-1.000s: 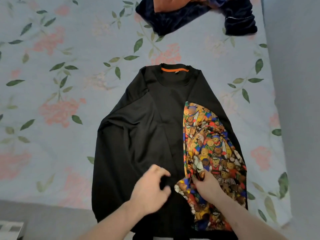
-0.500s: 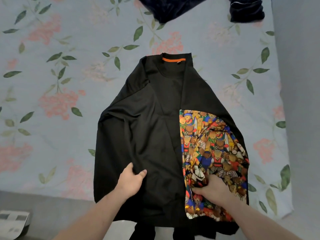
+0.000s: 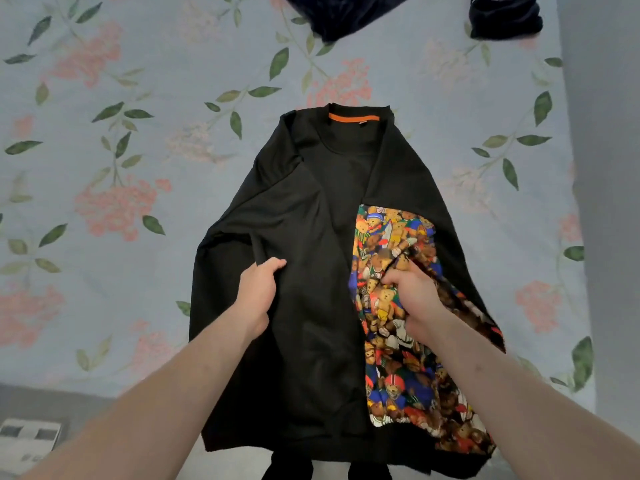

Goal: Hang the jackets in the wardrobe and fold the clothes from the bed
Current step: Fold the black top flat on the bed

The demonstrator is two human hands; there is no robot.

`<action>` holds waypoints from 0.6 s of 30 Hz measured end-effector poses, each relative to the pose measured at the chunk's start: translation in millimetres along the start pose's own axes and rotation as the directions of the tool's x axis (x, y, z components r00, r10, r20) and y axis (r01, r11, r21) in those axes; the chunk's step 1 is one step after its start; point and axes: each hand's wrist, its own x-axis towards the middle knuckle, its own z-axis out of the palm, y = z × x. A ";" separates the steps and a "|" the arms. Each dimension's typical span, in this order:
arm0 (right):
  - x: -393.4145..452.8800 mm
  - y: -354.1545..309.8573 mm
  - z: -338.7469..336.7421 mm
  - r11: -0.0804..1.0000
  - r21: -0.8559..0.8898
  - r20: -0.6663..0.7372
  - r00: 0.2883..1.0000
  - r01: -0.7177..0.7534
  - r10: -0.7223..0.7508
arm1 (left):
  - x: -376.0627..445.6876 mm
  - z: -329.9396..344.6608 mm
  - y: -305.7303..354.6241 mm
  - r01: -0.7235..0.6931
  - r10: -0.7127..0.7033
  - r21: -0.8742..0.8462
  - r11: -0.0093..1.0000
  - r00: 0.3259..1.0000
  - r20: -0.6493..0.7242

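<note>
A black top [image 3: 311, 341] with an orange strip inside its collar lies spread on the floral bed sheet [image 3: 121, 168], collar away from me. Its right half carries a bright teddy-bear print panel [image 3: 391, 375]. My left hand [image 3: 258, 289] grips a fold of black fabric on the left half, fingers curled round it. On the printed panel, my right hand [image 3: 412, 292] pinches a raised ridge of the cloth. Both forearms reach in from the bottom edge.
A dark navy garment [image 3: 346, 15] and another dark piece [image 3: 502, 19] lie at the far edge of the bed. A grey wall [image 3: 606, 202] borders the bed on the right. The bed's near edge and a white patterned object [image 3: 27, 441] show at bottom left.
Both hands have moved up the top, away from the hem toward its middle. The left hand went from lying on the black fabric to gripping a fold. The printed panel is bunched under my right hand.
</note>
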 end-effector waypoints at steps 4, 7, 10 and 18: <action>-1.1 14.1 10.2 0.960 -0.262 -0.010 0.995 0.094 -0.100 | 6.0 -3.1 -7.1 -0.066 0.073 0.143 0.988 0.996 -0.042; -6.8 32.6 4.6 0.869 -0.474 -0.074 0.977 0.141 -0.199 | 4.7 -13.7 -27.5 0.004 0.022 0.199 0.980 0.991 -0.129; -19.3 46.5 -2.9 0.914 -0.378 -0.084 0.978 0.148 -0.193 | 0.9 -21.9 -54.1 0.065 -0.057 0.160 0.985 0.997 -0.057; -29.6 111.7 -32.0 0.770 -0.635 0.051 0.997 0.072 -0.051 | -16.2 -29.4 -123.5 0.139 -0.200 0.397 0.907 0.973 0.115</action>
